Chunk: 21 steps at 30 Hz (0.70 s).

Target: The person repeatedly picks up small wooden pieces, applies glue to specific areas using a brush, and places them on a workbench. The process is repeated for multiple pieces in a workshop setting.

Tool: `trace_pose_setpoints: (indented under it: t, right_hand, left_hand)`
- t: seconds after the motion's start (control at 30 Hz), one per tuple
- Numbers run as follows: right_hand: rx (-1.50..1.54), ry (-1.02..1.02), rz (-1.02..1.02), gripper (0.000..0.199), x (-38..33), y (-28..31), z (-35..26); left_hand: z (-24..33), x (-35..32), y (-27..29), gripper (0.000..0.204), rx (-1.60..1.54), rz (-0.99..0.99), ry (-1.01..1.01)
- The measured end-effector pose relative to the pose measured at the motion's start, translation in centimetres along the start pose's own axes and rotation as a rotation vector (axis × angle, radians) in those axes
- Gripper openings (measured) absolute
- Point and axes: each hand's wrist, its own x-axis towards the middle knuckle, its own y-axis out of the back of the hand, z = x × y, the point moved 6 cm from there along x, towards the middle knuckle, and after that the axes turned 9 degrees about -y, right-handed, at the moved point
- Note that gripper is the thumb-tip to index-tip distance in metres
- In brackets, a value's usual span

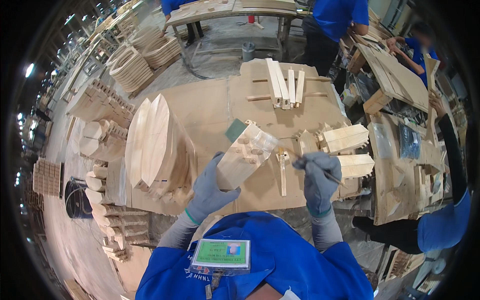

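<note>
My left hand (212, 185), in a grey glove, is closed around a pale wooden block (235, 167) tilted over the work table. Round dowels or holes show at the block's far end; I cannot tell which. Touching or just beyond that end is something clear and shiny (265, 140), perhaps plastic. My right hand (319, 175), also gloved, grips a thin wooden stick (334, 179) whose blurred end points toward the block. A dark green square piece (235, 131) lies beside the block. Between my hands, a narrow wooden strip (283, 175) rests on the cardboard.
Tall curved wooden panels (160, 142) stand stacked at left. Shaped wooden blocks (345, 139) lie at right, near my right hand. Several wooden bars (282, 85) rest on strips at the back of the cardboard-covered table (205, 105). Co-workers in blue work at nearby benches (395, 75).
</note>
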Motion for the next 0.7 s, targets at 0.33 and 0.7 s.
trace_pose_setpoints:
  t: [0.33, 0.7]
  right_hand:
    - [-0.681, 0.251, -0.523, 0.016, -0.5, -3.4, -0.9]
    - [-0.156, -0.181, -0.146, 0.01, -1.2, 0.5, -0.3]
  left_hand:
    - [-0.2, -0.2, -0.3, 0.086, -0.019, -0.066, 0.021]
    - [-0.2, -0.2, 0.5, 0.088, 0.013, -0.015, 0.039]
